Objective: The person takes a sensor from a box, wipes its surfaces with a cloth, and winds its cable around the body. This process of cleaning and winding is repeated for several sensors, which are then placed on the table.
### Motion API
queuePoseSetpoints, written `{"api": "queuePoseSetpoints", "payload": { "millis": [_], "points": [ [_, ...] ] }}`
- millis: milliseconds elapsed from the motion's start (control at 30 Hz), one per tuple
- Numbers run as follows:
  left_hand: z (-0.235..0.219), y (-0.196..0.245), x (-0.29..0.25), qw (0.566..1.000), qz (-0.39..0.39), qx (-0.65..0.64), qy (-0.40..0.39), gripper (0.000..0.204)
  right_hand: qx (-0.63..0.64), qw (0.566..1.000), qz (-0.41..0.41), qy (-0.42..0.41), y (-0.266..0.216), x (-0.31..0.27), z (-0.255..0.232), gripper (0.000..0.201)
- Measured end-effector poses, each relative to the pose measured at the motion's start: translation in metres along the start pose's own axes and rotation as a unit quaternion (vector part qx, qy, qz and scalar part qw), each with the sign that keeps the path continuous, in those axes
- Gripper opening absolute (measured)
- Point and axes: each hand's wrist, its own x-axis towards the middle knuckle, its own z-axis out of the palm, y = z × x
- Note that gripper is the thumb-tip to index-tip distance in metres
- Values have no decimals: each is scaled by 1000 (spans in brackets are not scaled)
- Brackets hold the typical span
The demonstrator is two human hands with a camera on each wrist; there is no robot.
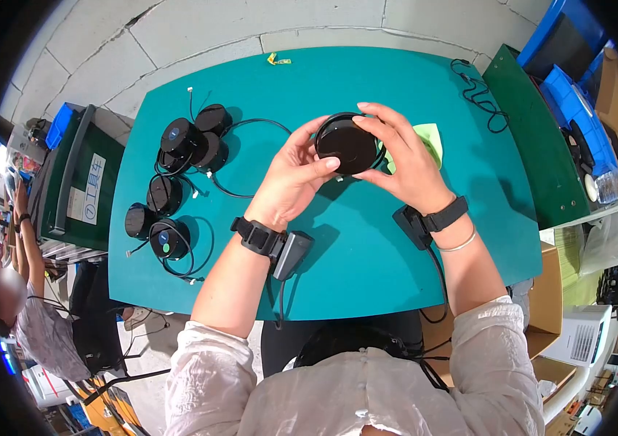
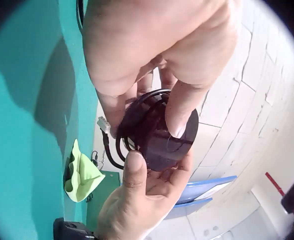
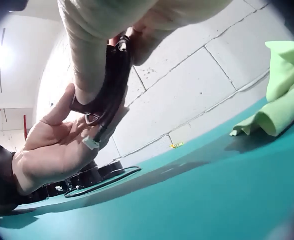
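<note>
Above the teal table, both hands hold a black round device (image 1: 345,149) with a glossy flat face. My left hand (image 1: 293,180) grips its left side, the thumb lying over the face. On the other side, my right hand (image 1: 412,168) has its fingers at the top rim and its thumb at the lower edge. A black cable (image 2: 119,145) loops around the device's side and ends in a small white connector (image 2: 103,125), which hangs free in the left wrist view. In the right wrist view the device (image 3: 112,80) appears edge-on between the hands.
Several similar black round devices (image 1: 180,138) with cables stand at the table's left. A light green cloth (image 1: 431,143) lies behind my right hand. A thin black cable (image 1: 480,94) and a yellow scrap (image 1: 278,59) lie farther back. Green cabinet sides (image 1: 534,145) flank the table (image 1: 367,269).
</note>
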Motion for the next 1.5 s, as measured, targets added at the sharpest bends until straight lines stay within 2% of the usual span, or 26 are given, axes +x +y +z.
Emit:
{"api": "queuePoseSetpoints", "payload": {
  "millis": [67,100,167,233,367,400,433,467,533,567,633,800,867,967,1033,1167,1233,1267,1333,1400,1467,1500],
  "points": [
    [2,0,0,997,49,45,49,65,22,1000,14,5,-4,1,1,73],
    [0,1,0,997,49,45,50,65,44,999,28,12,-5,2,2,73],
    [-5,3,2,986,72,141,57,65,78,996,39,2,-2,1,3,72],
    [-5,4,1,980,63,182,56,65,112,992,51,-9,-1,0,4,72],
    [4,6,0,957,57,285,24,65,126,984,121,-37,4,-3,3,56],
    [5,5,-1,957,55,284,23,65,129,979,150,-48,5,-4,2,50],
    [5,5,-1,958,58,279,37,65,162,973,166,-20,3,-3,3,42],
    [5,5,0,958,62,274,52,65,161,973,167,-19,4,-5,4,42],
    [2,1,2,962,85,251,62,63,250,951,185,8,9,-8,8,43],
    [1,0,2,965,109,227,74,62,250,950,185,10,10,-8,10,43],
    [2,1,0,971,90,205,79,61,409,884,220,47,12,-8,12,44],
    [2,-3,-1,976,53,178,109,58,413,886,207,34,17,-9,10,40],
    [0,-4,-1,973,87,192,97,56,410,885,218,24,15,-7,7,38],
    [3,-1,-1,969,102,214,63,52,364,906,215,17,11,-4,2,31],
    [2,-2,-1,969,102,219,55,53,311,927,209,6,16,-6,3,27],
    [7,2,-2,959,99,263,46,53,273,936,223,3,17,-9,0,24],
    [8,3,-2,946,110,300,57,56,174,965,197,-1,14,-6,-1,27],
    [8,4,-2,930,121,340,64,60,175,965,196,-4,11,-5,0,27],
    [9,3,-4,922,125,360,63,64,99,989,105,-15,0,-2,2,34],
    [12,3,-6,914,129,380,61,69,79,989,114,-42,-9,0,2,42],
    [15,2,-6,887,150,433,64,75,116,980,153,-46,-6,-3,5,46],
    [14,2,-5,887,151,432,65,75,138,975,168,-52,-3,-3,5,46]
  ]
}}
